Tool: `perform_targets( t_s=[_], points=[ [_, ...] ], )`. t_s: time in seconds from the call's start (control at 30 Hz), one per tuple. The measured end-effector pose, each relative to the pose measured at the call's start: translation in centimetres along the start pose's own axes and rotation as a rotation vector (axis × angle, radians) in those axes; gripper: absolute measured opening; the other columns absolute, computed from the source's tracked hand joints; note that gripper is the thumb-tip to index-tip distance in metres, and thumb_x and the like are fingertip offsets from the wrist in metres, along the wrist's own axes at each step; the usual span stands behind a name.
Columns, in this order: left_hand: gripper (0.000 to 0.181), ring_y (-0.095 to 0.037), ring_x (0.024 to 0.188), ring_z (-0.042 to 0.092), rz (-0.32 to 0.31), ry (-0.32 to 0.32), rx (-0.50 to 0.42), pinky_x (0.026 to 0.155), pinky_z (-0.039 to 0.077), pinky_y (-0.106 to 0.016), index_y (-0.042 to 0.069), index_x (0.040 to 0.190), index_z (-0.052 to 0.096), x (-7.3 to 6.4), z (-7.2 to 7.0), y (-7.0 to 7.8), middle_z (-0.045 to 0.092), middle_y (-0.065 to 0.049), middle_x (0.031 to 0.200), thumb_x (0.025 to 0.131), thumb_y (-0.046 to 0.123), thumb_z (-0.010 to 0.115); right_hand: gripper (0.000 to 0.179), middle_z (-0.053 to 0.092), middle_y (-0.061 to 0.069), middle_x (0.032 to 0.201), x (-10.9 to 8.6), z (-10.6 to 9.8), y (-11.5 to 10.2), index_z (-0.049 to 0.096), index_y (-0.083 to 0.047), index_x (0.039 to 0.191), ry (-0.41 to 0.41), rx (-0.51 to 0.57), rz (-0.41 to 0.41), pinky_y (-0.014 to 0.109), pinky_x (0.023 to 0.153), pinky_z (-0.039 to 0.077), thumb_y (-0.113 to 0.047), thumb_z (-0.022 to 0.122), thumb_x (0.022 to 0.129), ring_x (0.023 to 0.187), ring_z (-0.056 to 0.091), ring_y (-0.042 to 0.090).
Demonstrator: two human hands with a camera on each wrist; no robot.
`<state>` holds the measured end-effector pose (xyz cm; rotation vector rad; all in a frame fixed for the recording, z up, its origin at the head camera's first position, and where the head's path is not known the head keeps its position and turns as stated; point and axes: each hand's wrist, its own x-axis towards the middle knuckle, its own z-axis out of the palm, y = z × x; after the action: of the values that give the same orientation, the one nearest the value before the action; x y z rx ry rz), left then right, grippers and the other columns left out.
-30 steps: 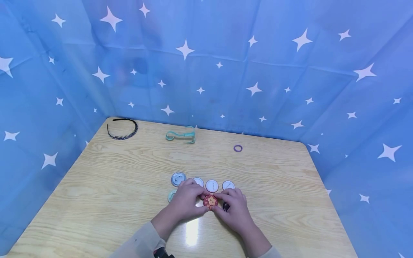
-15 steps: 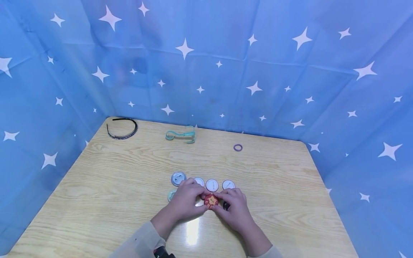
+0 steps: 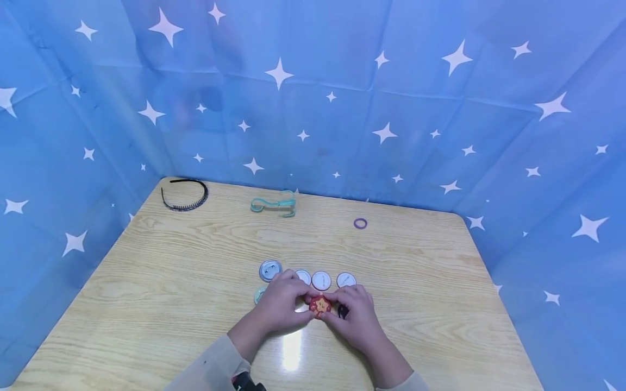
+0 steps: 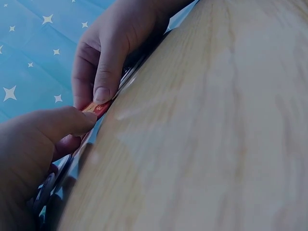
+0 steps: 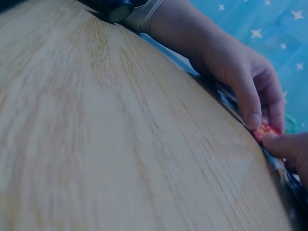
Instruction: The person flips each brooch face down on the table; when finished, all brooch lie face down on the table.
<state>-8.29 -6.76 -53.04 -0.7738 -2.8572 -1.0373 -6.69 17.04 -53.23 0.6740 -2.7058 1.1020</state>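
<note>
Red badge (image 3: 320, 306) | we pinch its rim, fingers of left hand (image 3: 280, 306) and right hand (image 3: 357, 319) | white-backed badges (image 3: 321, 281) nearby

Place: I take it for a curtained-off indoor booth; whether it stands in a home or studio, I cannot tell.
Backdrop (image 3: 323, 160): blue cloth with white four-pointed stars (image 3: 279, 73), which I see behind the bench (image 3: 415, 266) and at both sides.
Bench: a pale wood-grain top with rounded far corners.
Glare (image 3: 291, 350): a bright reflection on the wood, like lamplight.
</note>
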Motion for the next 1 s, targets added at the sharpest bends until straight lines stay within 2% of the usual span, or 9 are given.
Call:
perform_targets(
  t_s=[0.27,0.5,0.8,1.0],
  points=[
    [0.028,-0.004,0.096,0.05,0.013,0.023,-0.024,0.095,0.041,-0.038,0.036,0.109,0.08,0.03,0.22,-0.13,0.063,0.028,0.087,0.083,0.041,0.089,0.036,0.074,-0.021,0.1,0.03,0.03,-0.09,0.08,-0.024,0.106,0.015,0.03,0.007,0.048,0.095,0.035,-0.024,0.098,0.075,0.101,0.052,0.011],
    [0.021,-0.004,0.097,0.051,0.02,0.036,-0.047,0.096,0.041,-0.04,0.037,0.104,0.079,-0.05,0.18,-0.09,0.063,0.03,0.089,0.086,0.04,0.089,0.036,0.072,-0.024,0.097,0.0,0.09,-0.1,0.081,-0.022,0.105,0.026,0.058,0.056,0.047,0.096,0.035,-0.019,0.099,0.073,0.098,0.053,0.01],
    [0.015,-0.003,0.097,0.052,0.027,0.05,-0.063,0.095,0.042,-0.04,0.038,0.096,0.076,0.07,0.28,-0.1,0.061,0.031,0.085,0.087,0.036,0.088,0.033,0.067,-0.02,0.094,0.01,0.0,-0.47,0.08,-0.023,0.101,0.043,0.081,0.133,0.045,0.094,0.038,-0.013,0.098,0.075,0.096,0.056,0.009],
    [0.015,-0.003,0.096,0.052,0.022,0.046,-0.067,0.093,0.042,-0.039,0.04,0.096,0.076,0.13,0.38,-0.17,0.06,0.032,0.083,0.087,0.037,0.088,0.03,0.067,-0.018,0.094,0.0,-0.08,-0.57,0.081,-0.023,0.1,0.051,0.087,0.127,0.046,0.093,0.038,-0.013,0.097,0.077,0.096,0.057,0.01]
  ],
)
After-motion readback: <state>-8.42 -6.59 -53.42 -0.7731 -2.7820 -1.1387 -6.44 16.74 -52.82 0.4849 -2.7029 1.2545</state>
